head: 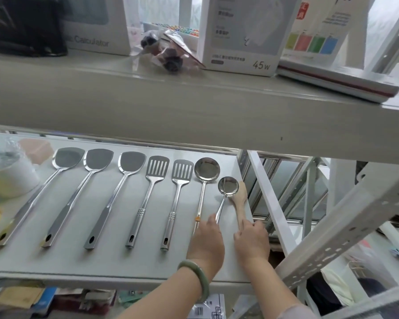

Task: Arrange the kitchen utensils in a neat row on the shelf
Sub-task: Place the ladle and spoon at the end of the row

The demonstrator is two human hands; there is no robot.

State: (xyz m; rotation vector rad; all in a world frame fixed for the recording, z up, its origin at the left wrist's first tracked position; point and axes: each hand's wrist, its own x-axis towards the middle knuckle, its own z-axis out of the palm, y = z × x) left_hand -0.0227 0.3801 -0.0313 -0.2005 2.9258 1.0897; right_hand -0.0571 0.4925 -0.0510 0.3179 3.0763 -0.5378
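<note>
Eight utensils lying on the pale shelf (115,265), handles toward the front edge, heads toward the back. From the left: three solid steel turners (62,180), (88,183), (122,180), fanned slightly; then two slotted turners (151,187), (177,187), nearly parallel; then a large ladle (206,170); then a small ladle (227,186); last, a wooden spoon (241,203) just beside the shelf's right edge. Small ladle's bowl set lower than the large one's, close against the wooden spoon's head.

Left hand (206,242), green bangle (197,278) on the wrist, resting over the handle ends of both ladles, fingertips (211,218) at the small ladle's handle; grip itself hidden under the hand, closure not discernible. Right hand (251,242) lying over the wooden spoon's handle end, fingers bent down on it; whether pinched or merely pressed, impossible to tell.

Boxes, one marked "45w" (242,42), on the upper shelf.
</note>
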